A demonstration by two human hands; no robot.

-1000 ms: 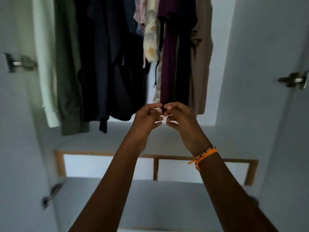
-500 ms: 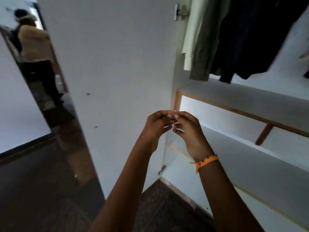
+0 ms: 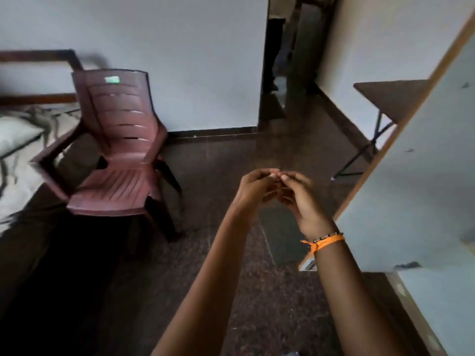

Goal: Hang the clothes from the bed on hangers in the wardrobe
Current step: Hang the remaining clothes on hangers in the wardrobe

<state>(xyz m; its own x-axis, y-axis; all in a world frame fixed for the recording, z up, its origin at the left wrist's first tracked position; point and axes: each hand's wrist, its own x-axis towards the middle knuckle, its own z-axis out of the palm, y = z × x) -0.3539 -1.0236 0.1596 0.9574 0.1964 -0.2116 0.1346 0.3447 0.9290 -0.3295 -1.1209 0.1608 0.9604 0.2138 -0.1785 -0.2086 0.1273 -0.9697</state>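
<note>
My left hand (image 3: 253, 191) and my right hand (image 3: 298, 199) are held together in front of me above the dark floor. Their fingers are curled and the fingertips meet. No object shows between them. An orange band circles my right wrist. The bed (image 3: 18, 173), with a striped sheet and a pale pillow (image 3: 15, 134), lies at the far left edge. I see no loose clothes on its visible part. The open wardrobe door (image 3: 411, 188) stands at the right, just beside my right forearm. The wardrobe's inside is out of view.
A maroon plastic chair (image 3: 120, 160) stands between the bed and me. A dark folding table (image 3: 390, 96) sits behind the wardrobe door. An open doorway (image 3: 282, 73) leads off at the back, with a person's legs in it. Dark floor stretches ahead.
My view has swung left, away from the hanging clothes and shelves, past the door, to the room with chair and bed. Both hands stayed together with fingertips touching.
</note>
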